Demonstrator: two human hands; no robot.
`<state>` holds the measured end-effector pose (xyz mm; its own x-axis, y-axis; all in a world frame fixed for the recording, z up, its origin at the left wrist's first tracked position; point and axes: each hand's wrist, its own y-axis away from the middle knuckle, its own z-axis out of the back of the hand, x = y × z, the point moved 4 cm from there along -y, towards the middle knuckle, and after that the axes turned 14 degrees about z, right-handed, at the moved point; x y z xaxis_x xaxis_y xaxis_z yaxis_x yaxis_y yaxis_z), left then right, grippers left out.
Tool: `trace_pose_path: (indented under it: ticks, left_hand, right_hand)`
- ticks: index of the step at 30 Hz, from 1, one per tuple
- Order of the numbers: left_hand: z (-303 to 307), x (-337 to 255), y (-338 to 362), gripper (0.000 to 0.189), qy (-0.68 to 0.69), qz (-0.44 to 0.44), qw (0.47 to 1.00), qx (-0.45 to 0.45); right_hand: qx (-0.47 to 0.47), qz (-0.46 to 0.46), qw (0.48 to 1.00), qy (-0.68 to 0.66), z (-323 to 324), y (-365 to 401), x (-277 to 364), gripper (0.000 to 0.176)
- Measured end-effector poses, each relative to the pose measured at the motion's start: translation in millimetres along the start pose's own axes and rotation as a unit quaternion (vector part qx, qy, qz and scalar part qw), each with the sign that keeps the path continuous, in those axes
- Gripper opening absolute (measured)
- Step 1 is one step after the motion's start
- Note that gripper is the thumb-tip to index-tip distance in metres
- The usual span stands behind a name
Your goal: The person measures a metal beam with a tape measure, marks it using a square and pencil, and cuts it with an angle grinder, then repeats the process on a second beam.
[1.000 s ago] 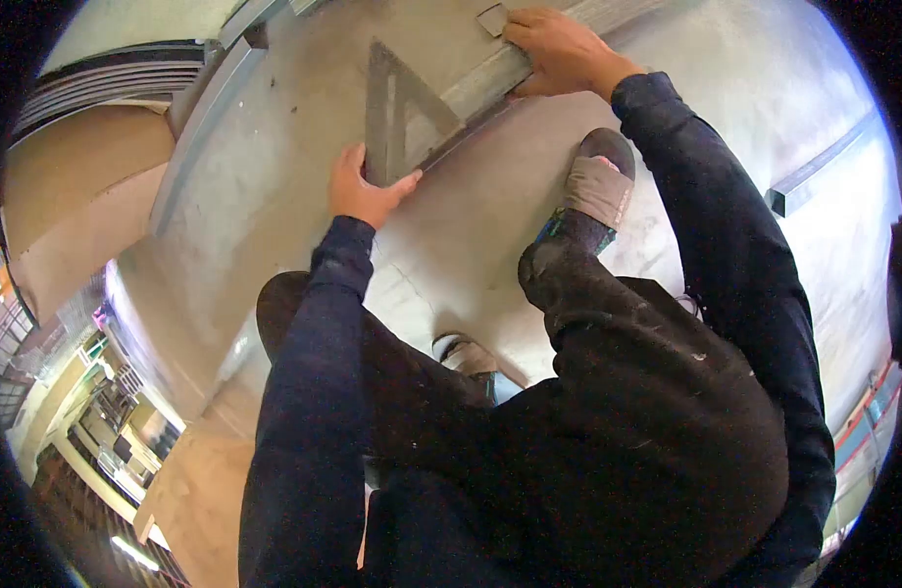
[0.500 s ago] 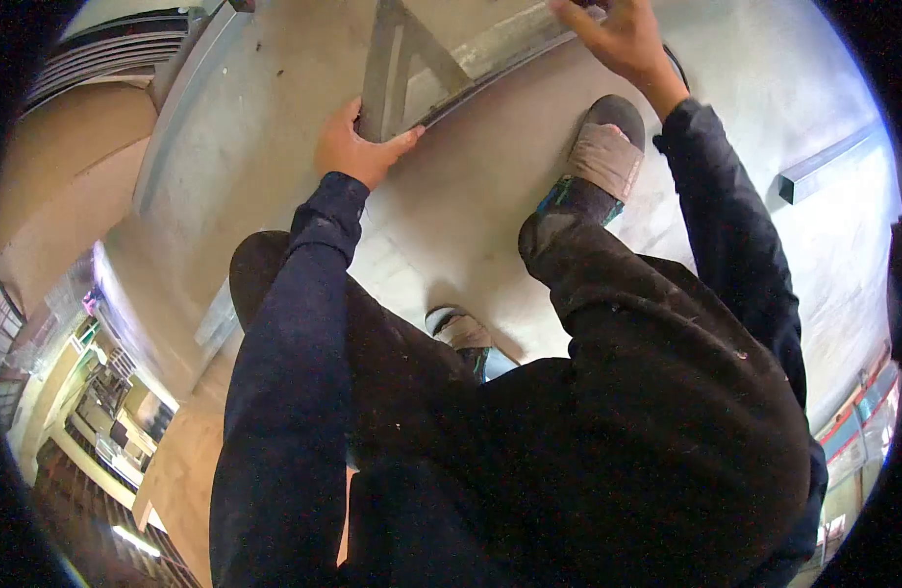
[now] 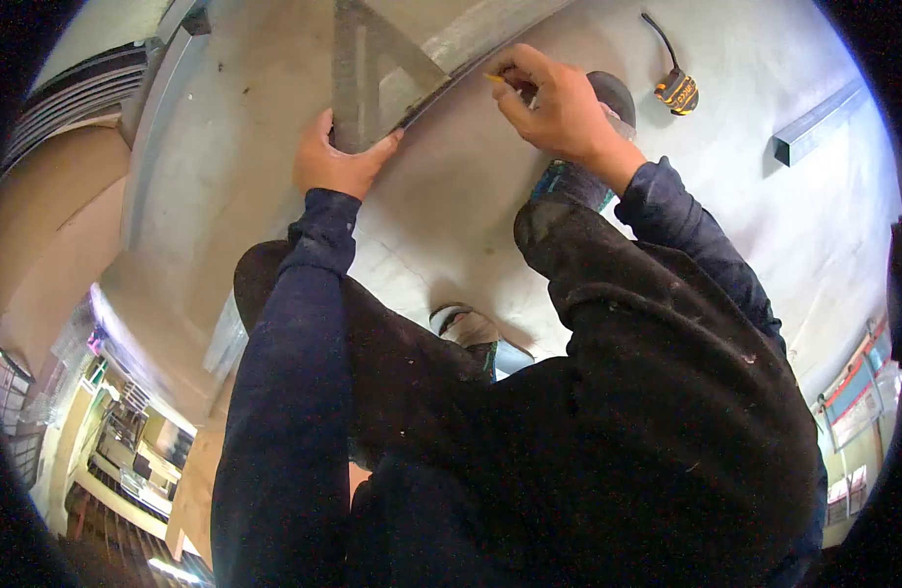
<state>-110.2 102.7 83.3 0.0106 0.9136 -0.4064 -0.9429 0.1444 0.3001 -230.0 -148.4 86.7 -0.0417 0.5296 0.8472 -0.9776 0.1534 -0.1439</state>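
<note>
I crouch over a concrete floor point(image 3: 451, 216). My left hand point(image 3: 330, 160) grips the lower corner of a grey metal triangle square point(image 3: 358, 69) that lies against a long metal bar point(image 3: 480, 29). My right hand point(image 3: 554, 103) is closed on a thin yellow pencil point(image 3: 497, 78), its tip near the edge of the bar beside the square. My right foot in a grey sandal point(image 3: 608, 98) is just behind that hand.
A yellow and black tape measure point(image 3: 676, 90) lies on the floor at upper right. A metal channel piece point(image 3: 819, 122) rests at the right, another long profile point(image 3: 162, 98) at the left. My other foot point(image 3: 466, 328) is tucked under me.
My right hand left the bar, went up out of view, and came back down holding a pencil at the square's edge. The left hand stayed on the square. The tape measure came into view.
</note>
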Motion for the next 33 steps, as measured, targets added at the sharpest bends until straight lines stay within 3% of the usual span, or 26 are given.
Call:
trace_pose_path:
  ticks: [7,20,25,28,33]
  left_hand:
    - [3,-4,0,0.064,0.003,-0.029,0.999,-0.02]
    - [6,-9,4,0.063,-0.032,-0.04,0.997,-0.059]
    - [7,-9,3,0.061,-0.011,-0.036,0.999,-0.025]
    - [5,-6,1,0.074,-0.027,-0.002,1.0,0.014]
    - [0,0,1,0.072,-0.014,0.0,1.0,0.011]
  right_hand:
    - [0.111,0.042,0.985,0.121,-13,-25,15,0.014]
    - [0.133,0.105,0.975,0.14,-27,-63,18,0.016]
    - [0.194,0.069,0.968,0.141,-22,-67,26,0.016]
    - [0.161,0.089,0.974,0.131,-22,-58,24,0.016]
    - [0.161,0.065,0.975,0.138,-33,-76,19,0.015]
